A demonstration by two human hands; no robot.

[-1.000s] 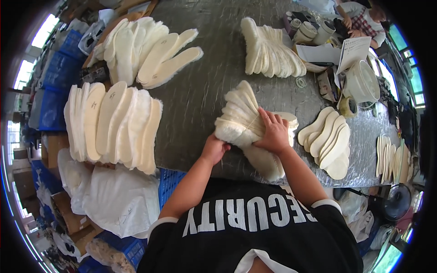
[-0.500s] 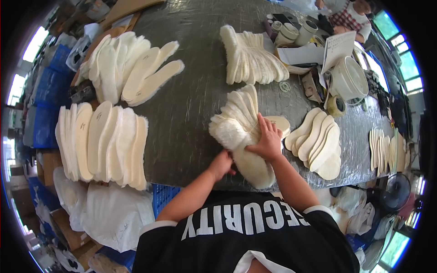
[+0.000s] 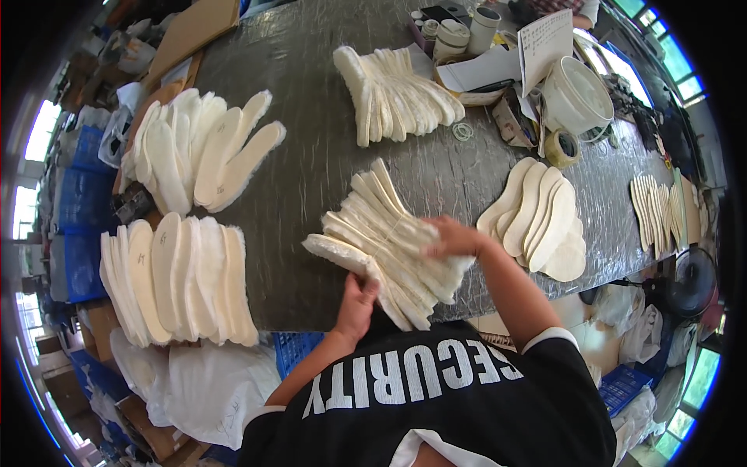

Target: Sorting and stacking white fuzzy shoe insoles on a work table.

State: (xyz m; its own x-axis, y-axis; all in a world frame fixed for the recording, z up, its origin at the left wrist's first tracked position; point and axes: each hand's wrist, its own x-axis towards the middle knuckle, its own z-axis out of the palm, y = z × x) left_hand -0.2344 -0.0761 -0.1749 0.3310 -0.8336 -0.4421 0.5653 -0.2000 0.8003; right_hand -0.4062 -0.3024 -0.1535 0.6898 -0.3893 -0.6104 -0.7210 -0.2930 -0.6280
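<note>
Black shirt [image 3: 552, 389], pale block lettering across the chest. White sack [image 3: 194, 381], small dark scribble. Left hand [image 3: 358, 307]: thumb and fingers pinching the bundle's near-left edge. Right hand [image 3: 453, 237]: blurred, against the bundle's right side; cannot tell whether it grips. Insole bundle [image 3: 381, 241]: cream, fleecy, narrowed mid-length, fanned at both ends; at the near edge of the dark table [image 3: 288, 156]. Insole row [image 3: 206, 280], left, some with handwritten marks. Bare insoles [image 3: 537, 222], right, overlapping. White tub [image 3: 576, 95], contents unclear. Card [image 3: 545, 48], lines of handwriting. Lidded jar [image 3: 451, 40], contents hidden.
</note>
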